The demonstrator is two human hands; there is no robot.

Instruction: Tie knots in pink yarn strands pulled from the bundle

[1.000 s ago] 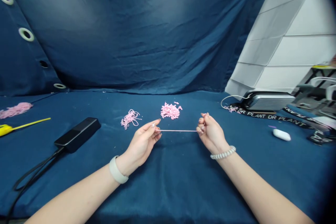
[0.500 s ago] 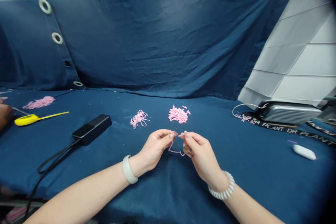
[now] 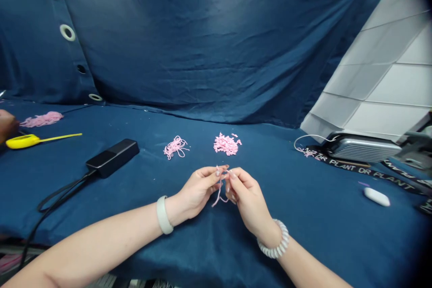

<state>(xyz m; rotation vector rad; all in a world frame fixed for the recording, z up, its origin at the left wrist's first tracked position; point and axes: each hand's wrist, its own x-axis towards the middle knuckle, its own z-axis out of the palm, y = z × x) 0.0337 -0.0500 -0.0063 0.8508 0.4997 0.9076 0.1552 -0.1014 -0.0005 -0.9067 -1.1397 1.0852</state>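
Note:
My left hand (image 3: pixel 199 189) and my right hand (image 3: pixel 245 198) meet just above the blue cloth, fingertips pinched together on a short pink string (image 3: pixel 218 191) that hangs down between them in a loop. Beyond the hands lie a loose tangle of pink strings (image 3: pixel 174 146) and a heap of small pink knotted pieces (image 3: pixel 227 143). A white band sits on my left wrist and a white coil bracelet on my right.
A black power bank (image 3: pixel 112 157) with its cable lies left. A yellow tape measure (image 3: pixel 23 141) and more pink strings (image 3: pixel 40 119) sit far left, beside another person's hand (image 3: pixel 6 125). A silver device (image 3: pixel 362 147), a printed black strap and a white case (image 3: pixel 376 196) are right.
A second ago the string was stretched taut between my spread hands. The hands have come together, and the string now hangs folded between the pinched fingertips.

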